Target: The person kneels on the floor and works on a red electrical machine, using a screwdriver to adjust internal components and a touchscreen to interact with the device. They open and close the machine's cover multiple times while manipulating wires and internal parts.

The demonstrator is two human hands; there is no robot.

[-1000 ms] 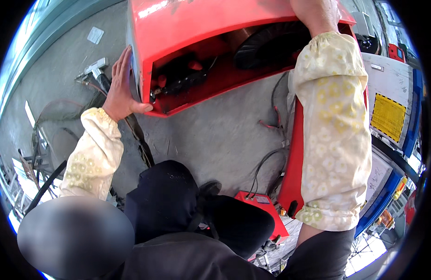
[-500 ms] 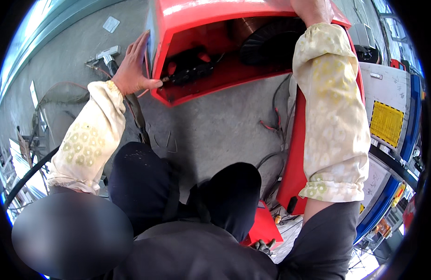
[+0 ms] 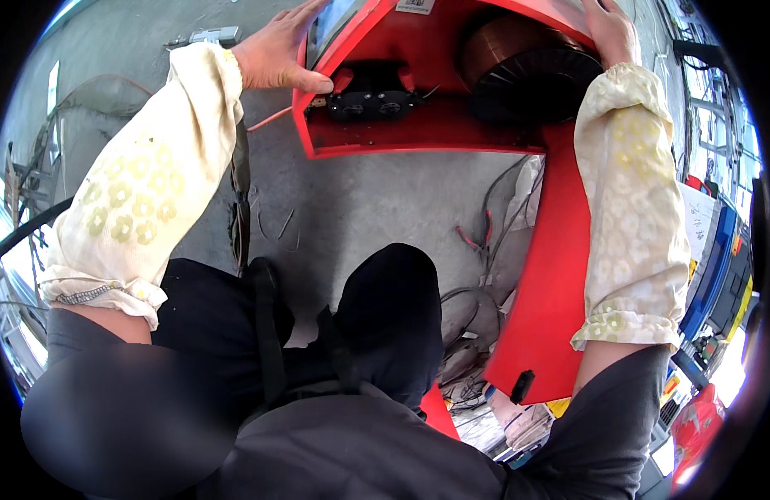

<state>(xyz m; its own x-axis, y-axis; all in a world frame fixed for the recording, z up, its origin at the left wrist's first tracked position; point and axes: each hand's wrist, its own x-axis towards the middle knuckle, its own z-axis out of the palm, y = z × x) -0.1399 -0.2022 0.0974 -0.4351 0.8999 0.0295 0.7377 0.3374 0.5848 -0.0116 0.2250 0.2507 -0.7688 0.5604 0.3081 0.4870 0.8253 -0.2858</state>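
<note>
In front of me is a red wire feeder (image 3: 435,148), a metal case with its side compartment exposed. Inside it, a black drive unit with red levers (image 3: 372,103) sits at the left, and a copper-coloured wire spool (image 3: 503,46) with a black flange sits at the right. My left hand (image 3: 277,55) clasps the case's left edge, thumb on the front rim and fingers along the outer side. At the case's far right edge my right hand (image 3: 614,40) holds on; its fingertips are partly hidden. A long red door panel (image 3: 543,308) extends toward me under my right forearm.
Red-handled pliers (image 3: 477,236) and dark cables (image 3: 477,292) lie on the grey floor. A welding gun (image 3: 212,36) rests beyond my left arm, and a sleeved hose (image 3: 239,196) runs below it. Blue-edged equipment (image 3: 712,271) stands at the right.
The wire feeder has turned in view, and its spool and drive unit show more fully. Both hands stay on the case; the right one has shifted rightward along with it.
</note>
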